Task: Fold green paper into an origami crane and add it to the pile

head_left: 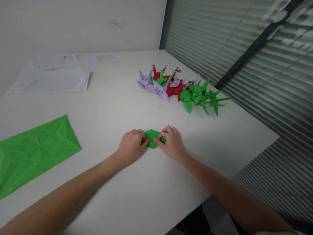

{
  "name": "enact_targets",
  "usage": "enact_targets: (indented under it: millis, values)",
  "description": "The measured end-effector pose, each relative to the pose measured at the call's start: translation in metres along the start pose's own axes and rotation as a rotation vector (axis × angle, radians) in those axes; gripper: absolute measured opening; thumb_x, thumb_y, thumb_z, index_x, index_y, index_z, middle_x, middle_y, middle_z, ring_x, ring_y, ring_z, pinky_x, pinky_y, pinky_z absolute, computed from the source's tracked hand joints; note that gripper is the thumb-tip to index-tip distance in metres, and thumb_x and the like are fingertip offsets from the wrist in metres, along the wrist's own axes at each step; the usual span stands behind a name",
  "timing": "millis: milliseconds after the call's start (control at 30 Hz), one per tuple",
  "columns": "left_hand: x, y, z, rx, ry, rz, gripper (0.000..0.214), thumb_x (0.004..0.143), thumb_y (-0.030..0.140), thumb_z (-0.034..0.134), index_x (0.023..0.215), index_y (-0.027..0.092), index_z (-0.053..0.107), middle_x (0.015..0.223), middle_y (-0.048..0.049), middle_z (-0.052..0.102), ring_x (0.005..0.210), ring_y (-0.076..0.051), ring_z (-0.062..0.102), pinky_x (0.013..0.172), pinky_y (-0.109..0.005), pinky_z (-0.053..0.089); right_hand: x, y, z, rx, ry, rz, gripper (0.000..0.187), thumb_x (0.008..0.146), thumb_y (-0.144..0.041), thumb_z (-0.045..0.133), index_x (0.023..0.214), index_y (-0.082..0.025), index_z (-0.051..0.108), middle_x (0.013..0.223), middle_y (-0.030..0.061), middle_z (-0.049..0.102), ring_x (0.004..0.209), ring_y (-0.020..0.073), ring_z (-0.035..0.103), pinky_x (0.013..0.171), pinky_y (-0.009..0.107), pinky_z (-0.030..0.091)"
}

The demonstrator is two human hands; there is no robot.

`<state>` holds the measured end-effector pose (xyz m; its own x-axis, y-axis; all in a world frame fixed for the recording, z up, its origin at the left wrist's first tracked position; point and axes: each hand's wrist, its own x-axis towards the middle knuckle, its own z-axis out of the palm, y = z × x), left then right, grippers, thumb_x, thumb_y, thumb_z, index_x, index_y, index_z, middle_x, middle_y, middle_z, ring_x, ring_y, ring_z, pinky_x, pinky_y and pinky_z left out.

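Two hands meet on the surface (pixel 146 192) | folded green paper (pixel 151 135) lies flat between them, long axis left to right | left hand (pixel 131 145) grip narrow, pinching its left end | right hand (pixel 172 145) grip narrow, pressing its right end | both equally near.

Folded green paper piece (pixel 151 138), matt and sharply creased. Large green paper sheet (pixel 36 150) shows crease lines; white table (pixel 127 98) is smooth.

Left hand (pixel 130 145) and right hand (pixel 172 143) both bare; forearms bare along their whole visible length; sliver of pale cloth (pixel 281 232) at right upper arm
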<state>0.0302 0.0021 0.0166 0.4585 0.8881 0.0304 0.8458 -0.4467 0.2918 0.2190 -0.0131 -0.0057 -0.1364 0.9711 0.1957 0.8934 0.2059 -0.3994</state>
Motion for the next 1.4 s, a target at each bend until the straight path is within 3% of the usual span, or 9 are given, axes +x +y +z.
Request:
enact_targets:
  millis: [500,567,700,800,967,1167,1400]
  values:
    - [-0.007,-0.008,-0.014,0.202,-0.091,0.035,0.024,0.095,0.034,0.055,0.083,0.016,0.065,0.084,-0.007,0.066,0.082,-0.025,0.064,0.066,-0.034,0.047,0.002,-0.003,-0.002,-0.024,-0.029,0.02,0.021,0.084,-0.038,0.07,0.07,-0.022,0.067,0.092,0.0047,0.061,0.093,0.0241,0.051,0.079,0.038,0.033]
    - [-0.015,-0.001,-0.017,0.303,-0.025,0.086,0.018,0.095,0.025,0.054,0.084,0.015,0.065,0.083,-0.008,0.065,0.078,-0.026,0.064,0.064,-0.037,0.049,0.002,-0.004,-0.002,-0.025,-0.035,0.025,0.021,0.083,-0.039,0.071,0.07,-0.023,0.067,0.092,0.0043,0.061,0.093,0.0242,0.051,0.079,0.038,0.033]
    - [-0.033,0.022,-0.011,0.346,0.171,0.346,0.015,0.09,0.009,0.05,0.092,0.013,0.064,0.089,-0.0099,0.065,0.079,-0.026,0.064,0.066,-0.038,0.053,0.002,-0.004,-0.003,-0.04,-0.045,0.023,0.022,0.084,-0.041,0.069,0.071,-0.023,0.068,0.094,0.0045,0.062,0.093,0.0242,0.051,0.08,0.038,0.034]
    - [-0.04,0.034,0.005,0.277,0.284,0.487,0.024,0.092,0.012,0.049,0.111,0.004,0.061,0.11,-0.0175,0.066,0.1,-0.027,0.064,0.084,-0.04,0.055,0.002,-0.004,-0.004,-0.039,-0.039,0.019,0.024,0.086,-0.042,0.066,0.073,-0.023,0.068,0.094,0.0052,0.062,0.095,0.0244,0.051,0.08,0.038,0.034]
    - [-0.045,0.038,0.023,0.276,0.259,0.422,0.038,0.093,0.028,0.054,0.117,-0.001,0.059,0.117,-0.0231,0.065,0.108,-0.033,0.062,0.091,-0.044,0.053,0.001,-0.005,-0.005,-0.03,-0.036,0.013,0.023,0.084,-0.041,0.069,0.072,-0.023,0.068,0.093,0.0051,0.062,0.094,0.0242,0.051,0.081,0.038,0.034]
    - [-0.049,0.04,0.02,0.326,0.225,0.375,0.038,0.093,0.027,0.052,0.121,0.003,0.06,0.123,-0.0223,0.063,0.104,-0.033,0.063,0.09,-0.05,0.051,0.001,-0.004,-0.005,-0.018,-0.026,0.0,0.025,0.085,-0.042,0.067,0.07,-0.023,0.067,0.093,0.0051,0.061,0.092,0.0237,0.051,0.08,0.038,0.034]
    - [-0.046,0.038,0.016,0.315,0.176,0.362,0.046,0.092,0.036,0.05,0.118,0.001,0.063,0.113,-0.0215,0.065,0.094,-0.03,0.062,0.08,-0.045,0.053,0.001,-0.003,-0.004,-0.011,-0.027,0.002,0.024,0.085,-0.042,0.068,0.071,-0.023,0.067,0.092,0.0051,0.061,0.092,0.0235,0.05,0.08,0.038,0.034]
